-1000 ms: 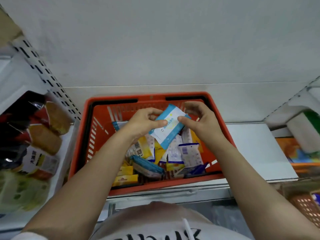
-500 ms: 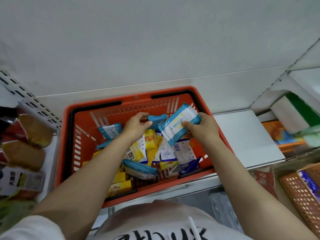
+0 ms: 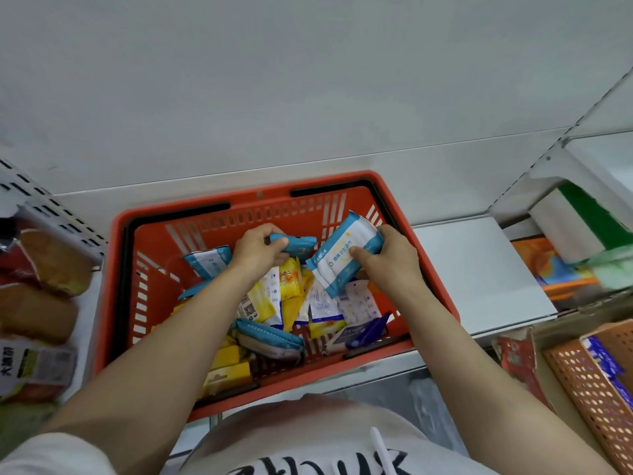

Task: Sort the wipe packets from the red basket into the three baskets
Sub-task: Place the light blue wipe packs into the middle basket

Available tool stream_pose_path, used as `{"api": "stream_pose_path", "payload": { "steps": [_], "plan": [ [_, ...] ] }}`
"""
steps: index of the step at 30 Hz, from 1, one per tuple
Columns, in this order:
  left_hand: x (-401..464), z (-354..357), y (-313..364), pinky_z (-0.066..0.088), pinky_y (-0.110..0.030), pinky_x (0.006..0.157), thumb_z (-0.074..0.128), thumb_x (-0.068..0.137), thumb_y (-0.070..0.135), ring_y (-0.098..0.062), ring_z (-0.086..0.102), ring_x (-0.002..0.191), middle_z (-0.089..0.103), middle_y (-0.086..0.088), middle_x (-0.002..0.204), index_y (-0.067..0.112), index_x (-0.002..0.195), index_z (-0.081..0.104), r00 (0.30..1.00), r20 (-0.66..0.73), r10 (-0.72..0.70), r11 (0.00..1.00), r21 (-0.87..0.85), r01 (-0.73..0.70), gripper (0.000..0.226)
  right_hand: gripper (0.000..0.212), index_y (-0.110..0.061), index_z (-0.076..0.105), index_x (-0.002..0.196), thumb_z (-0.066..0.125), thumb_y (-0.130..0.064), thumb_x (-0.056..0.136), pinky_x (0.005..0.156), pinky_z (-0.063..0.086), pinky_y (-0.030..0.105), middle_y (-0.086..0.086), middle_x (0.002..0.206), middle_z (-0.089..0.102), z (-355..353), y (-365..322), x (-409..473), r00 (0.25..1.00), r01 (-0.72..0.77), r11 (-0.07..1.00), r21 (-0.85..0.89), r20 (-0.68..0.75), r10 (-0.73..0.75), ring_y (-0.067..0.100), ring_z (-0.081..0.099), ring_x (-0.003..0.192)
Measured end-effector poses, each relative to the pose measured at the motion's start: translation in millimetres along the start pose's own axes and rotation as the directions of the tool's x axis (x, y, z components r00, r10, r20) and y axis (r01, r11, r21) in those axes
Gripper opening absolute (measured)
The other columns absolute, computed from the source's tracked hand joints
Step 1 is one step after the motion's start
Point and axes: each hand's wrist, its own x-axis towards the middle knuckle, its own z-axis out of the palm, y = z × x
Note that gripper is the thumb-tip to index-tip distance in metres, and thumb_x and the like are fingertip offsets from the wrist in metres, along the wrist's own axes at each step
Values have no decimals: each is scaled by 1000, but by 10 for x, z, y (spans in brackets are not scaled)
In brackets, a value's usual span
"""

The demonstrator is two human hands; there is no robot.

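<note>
We look down on a white shelf (image 3: 479, 269) backed by a plain white wall, and the red basket (image 3: 120, 303) stands on it. To the right of the red basket, lower down, sits one orange perforated basket (image 3: 589, 389); to its left lie bagged breads (image 3: 41, 286). Inside the red basket we see a loose heap of wipe packets (image 3: 308, 303), blue-and-white and yellow ones mixed; they overlap too much for a sure count. Both forearms reach in over the near rim of the red basket. Our left hand (image 3: 258, 252) curls its fingers round a small blue packet (image 3: 296, 244) near the basket's far wall. Our right hand (image 3: 394, 258) grips one larger blue-and-white packet (image 3: 342, 258), tilted, held above the heap at the basket's right side.
</note>
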Motion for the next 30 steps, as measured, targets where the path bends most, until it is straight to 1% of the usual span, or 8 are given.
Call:
{"api": "stream_pose_path", "payload": {
  "steps": [4, 9, 11, 13, 18, 22, 26, 30],
  "plan": [
    [-175, -159, 90, 60, -42, 84, 66, 94, 29, -19, 73, 86, 71, -11, 100, 16, 79, 62, 997, -72, 30, 998, -55, -34, 20, 42, -22, 52, 121, 75, -16, 86, 68, 63, 33, -2, 113, 63, 8, -55, -16, 1000, -28, 986, 165, 9, 27, 14, 67, 96],
    [-428, -315, 137, 56, -33, 74, 68, 83, 58, -18, 70, 77, 74, -5, 77, 16, 54, 61, 938, -346, 15, 986, -151, -72, 52, 33, -12, 59, 117, 73, -14, 88, 67, 62, 30, 5, 110, 68, 9, -133, -77, 993, -105, 937, 333, 92, 79, 16, 71, 92],
    [-539, -330, 149, 48, -31, 66, 78, 79, 46, -18, 61, 70, 66, -2, 67, 18, 58, 58, 911, -411, 23, 985, -148, -92, 40, 31, -9, 59, 117, 71, -10, 89, 69, 62, 32, 7, 111, 68, -4, -161, -115, 988, -136, 906, 402, 123, 93, 17, 72, 91],
    [-643, -334, 153, 49, -30, 67, 86, 74, 32, -16, 62, 76, 66, 2, 79, 22, 77, 60, 903, -429, 35, 975, -183, -124, 28, 36, -7, 56, 120, 71, -5, 87, 70, 62, 31, 9, 113, 67, -8, -196, -158, 982, -167, 870, 464, 154, 107, 19, 72, 92],
    [-929, -335, 201, 55, -26, 69, 85, 74, 14, -12, 69, 94, 64, 1, 116, 17, 134, 51, 903, -429, -1, 942, -303, -143, 69, 58, -7, 45, 132, 69, 11, 83, 74, 61, 33, 13, 121, 63, -34, -295, -307, 977, -182, 713, 677, 209, 51, 26, 71, 99],
    [-1168, -236, 245, 56, -26, 60, 80, 79, 7, -7, 72, 79, 70, 3, 100, 18, 136, 52, 910, -412, -44, 910, -393, -134, 64, 74, -25, 43, 141, 62, 16, 83, 76, 61, 38, 6, 123, 58, -146, -301, -399, 966, -174, 668, 723, 258, -27, 26, 69, 105],
    [-1371, -88, 202, 59, -43, 83, 78, 81, 6, -21, 71, 98, 71, -5, 111, 18, 129, 57, 909, -410, -73, 882, -452, -133, 55, 57, -16, 49, 135, 62, 11, 86, 70, 60, 34, 9, 122, 64, -244, -258, -439, 953, -228, 665, 712, 303, 3, 24, 71, 99],
    [-1657, 105, 194, 60, -35, 71, 70, 86, -1, -19, 71, 89, 70, -3, 104, 14, 114, 58, 895, -443, -62, 842, -504, -191, 34, 31, -12, 56, 125, 61, -6, 95, 70, 61, 34, 7, 115, 69, -279, -212, -554, 941, -223, 680, 699, 336, -38, 17, 74, 90]
  ]
}}
